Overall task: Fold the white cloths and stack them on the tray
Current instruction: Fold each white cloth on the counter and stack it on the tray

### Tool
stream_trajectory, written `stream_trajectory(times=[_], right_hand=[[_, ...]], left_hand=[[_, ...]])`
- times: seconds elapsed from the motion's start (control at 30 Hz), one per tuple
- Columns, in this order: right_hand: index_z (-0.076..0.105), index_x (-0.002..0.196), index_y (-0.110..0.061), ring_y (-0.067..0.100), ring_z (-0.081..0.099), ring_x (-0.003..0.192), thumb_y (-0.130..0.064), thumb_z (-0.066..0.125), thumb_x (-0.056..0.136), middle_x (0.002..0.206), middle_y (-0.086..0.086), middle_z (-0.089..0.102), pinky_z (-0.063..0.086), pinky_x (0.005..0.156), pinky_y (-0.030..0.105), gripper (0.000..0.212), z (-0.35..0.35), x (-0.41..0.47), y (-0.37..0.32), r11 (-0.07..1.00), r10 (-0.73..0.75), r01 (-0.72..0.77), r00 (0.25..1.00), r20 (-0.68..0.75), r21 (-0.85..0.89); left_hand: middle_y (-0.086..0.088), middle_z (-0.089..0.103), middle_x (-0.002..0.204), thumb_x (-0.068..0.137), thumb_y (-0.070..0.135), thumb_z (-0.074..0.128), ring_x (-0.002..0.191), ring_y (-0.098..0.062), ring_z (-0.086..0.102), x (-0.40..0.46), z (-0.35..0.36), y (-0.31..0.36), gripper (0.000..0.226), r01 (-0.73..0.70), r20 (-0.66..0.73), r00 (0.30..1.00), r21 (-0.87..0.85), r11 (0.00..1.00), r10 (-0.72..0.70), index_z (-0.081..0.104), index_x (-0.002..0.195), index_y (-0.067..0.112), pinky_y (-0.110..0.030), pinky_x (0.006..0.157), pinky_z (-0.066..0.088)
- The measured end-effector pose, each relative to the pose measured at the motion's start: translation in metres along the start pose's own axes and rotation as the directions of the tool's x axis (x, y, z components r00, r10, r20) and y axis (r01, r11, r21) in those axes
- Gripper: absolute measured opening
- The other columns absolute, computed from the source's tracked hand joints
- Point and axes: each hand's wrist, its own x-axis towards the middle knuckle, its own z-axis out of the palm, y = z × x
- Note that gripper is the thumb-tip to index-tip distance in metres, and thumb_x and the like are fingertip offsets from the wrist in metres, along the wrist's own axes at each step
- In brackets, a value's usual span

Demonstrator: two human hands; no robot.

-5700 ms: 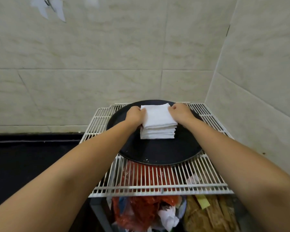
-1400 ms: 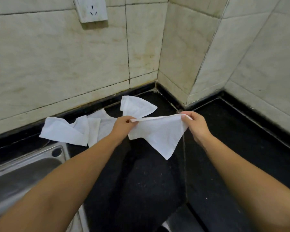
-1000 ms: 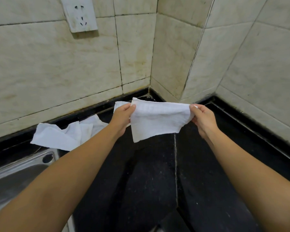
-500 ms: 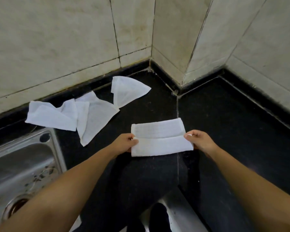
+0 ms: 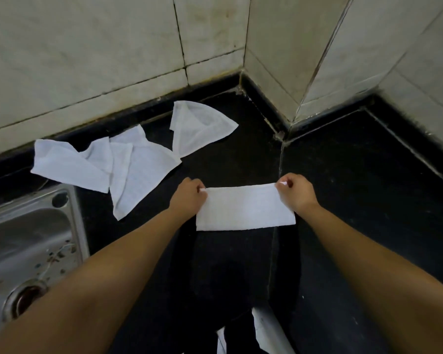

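A white cloth [image 5: 244, 208], folded into a flat rectangle, lies on the black countertop [image 5: 356, 195] in front of me. My left hand [image 5: 188, 194] pinches its far left corner. Its far right corner is pinched by my right hand [image 5: 296, 191]. Several unfolded white cloths [image 5: 128, 162] lie crumpled on the counter to the left, near the wall, and one more [image 5: 200, 126] sits behind them toward the corner. The tray is out of view.
A steel sink [image 5: 28, 241] with a drain [image 5: 23, 300] is set into the counter at the left. Tiled walls [image 5: 113, 47] close the counter at the back and right, meeting in a corner.
I picked the cloth up, spread it in the air, laid it on the counter and folded it. Since half a second ago the near half has been folded over, giving one narrower rectangle.
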Motion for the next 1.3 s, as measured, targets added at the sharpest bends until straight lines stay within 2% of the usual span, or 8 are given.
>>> stream_trajectory(times=[0.2,0.33,0.6,0.77,0.9,1.07,1.2,1.3], right_hand=[[0.053,0.121,-0.016,0.028,0.049,0.113,-0.023,0.056,0.091,0.125,0.01,0.048,0.04,0.096,0.039,0.031,0.007,-0.009,0.001,0.967,-0.095,0.071,0.991,-0.09,-0.243],[0.05,0.128,-0.019,0.022,0.043,0.12,-0.026,0.054,0.093,0.128,0.004,0.048,0.033,0.101,0.037,0.036,0.018,-0.041,-0.016,0.937,-0.236,0.204,0.968,-0.084,-0.283],[0.065,0.102,-0.015,0.023,0.059,0.091,-0.03,0.061,0.088,0.098,0.004,0.063,0.046,0.081,0.036,0.021,0.101,-0.14,-0.042,0.749,-0.587,0.616,0.788,0.188,-0.244],[0.06,0.102,-0.013,0.028,0.058,0.09,-0.043,0.067,0.08,0.097,0.008,0.061,0.045,0.074,0.038,0.038,0.142,-0.153,-0.05,0.718,-0.5,0.5,0.855,0.141,-0.484],[0.062,0.079,-0.013,0.024,0.061,0.07,-0.029,0.08,0.065,0.076,0.007,0.061,0.047,0.058,0.032,0.028,0.142,-0.15,-0.065,0.708,-0.425,0.429,0.893,0.146,-0.561],[0.058,0.111,-0.009,0.025,0.058,0.101,-0.015,0.046,0.095,0.11,0.008,0.062,0.044,0.089,0.032,0.021,0.122,-0.136,-0.061,0.916,-0.299,0.341,0.931,0.209,-0.211],[0.062,0.108,-0.01,0.007,0.054,0.078,-0.012,0.052,0.094,0.091,-0.001,0.061,0.041,0.068,0.005,0.018,0.084,-0.125,-0.047,0.971,-0.201,0.175,0.966,0.162,0.164],[0.06,0.099,-0.018,0.003,0.047,0.065,-0.01,0.052,0.093,0.074,-0.008,0.052,0.04,0.057,0.005,0.012,0.05,-0.112,-0.031,0.949,-0.119,0.092,0.99,0.073,0.303]], left_hand=[[-0.009,0.046,0.124,0.091,0.016,0.053,0.112,-0.026,0.05,0.002,0.003,0.003,0.032,-0.055,0.033,0.998,0.19,0.98,0.049,0.048,0.123,0.013,-0.039,0.09,0.046],[-0.012,0.047,0.12,0.089,0.015,0.053,0.113,-0.028,0.048,0.001,-0.004,0.006,0.023,-0.085,0.122,0.991,0.306,0.948,0.05,0.058,0.11,0.009,-0.039,0.092,0.044],[0.0,0.055,0.089,0.089,0.014,0.06,0.083,-0.016,0.054,-0.025,-0.016,-0.011,0.012,0.126,0.197,0.976,-0.182,0.975,-0.089,0.056,0.1,0.011,-0.027,0.07,0.045],[-0.007,0.06,0.09,0.092,0.014,0.055,0.073,-0.014,0.057,-0.034,-0.015,-0.018,0.003,0.285,0.253,0.949,-0.422,0.861,-0.19,0.055,0.091,0.01,-0.025,0.061,0.046],[-0.012,0.062,0.099,0.093,0.014,0.054,0.082,-0.02,0.061,-0.033,-0.013,-0.019,0.005,0.325,0.245,0.941,-0.471,0.82,-0.233,0.055,0.09,0.009,-0.026,0.062,0.049],[-0.011,0.061,0.098,0.093,0.013,0.053,0.076,-0.018,0.06,-0.03,-0.016,-0.005,0.007,0.341,0.257,0.937,-0.518,0.784,-0.237,0.054,0.098,0.009,-0.026,0.061,0.05],[-0.007,0.06,0.089,0.094,0.01,0.048,0.066,-0.015,0.057,-0.023,-0.016,0.031,0.016,0.232,0.192,0.97,-0.529,0.816,-0.152,0.058,0.106,0.014,-0.024,0.058,0.047],[-0.005,0.06,0.074,0.095,0.011,0.048,0.058,-0.013,0.055,-0.014,-0.008,0.071,0.019,0.156,0.199,0.978,-0.526,0.836,-0.058,0.067,0.093,0.012,-0.022,0.055,0.044]])
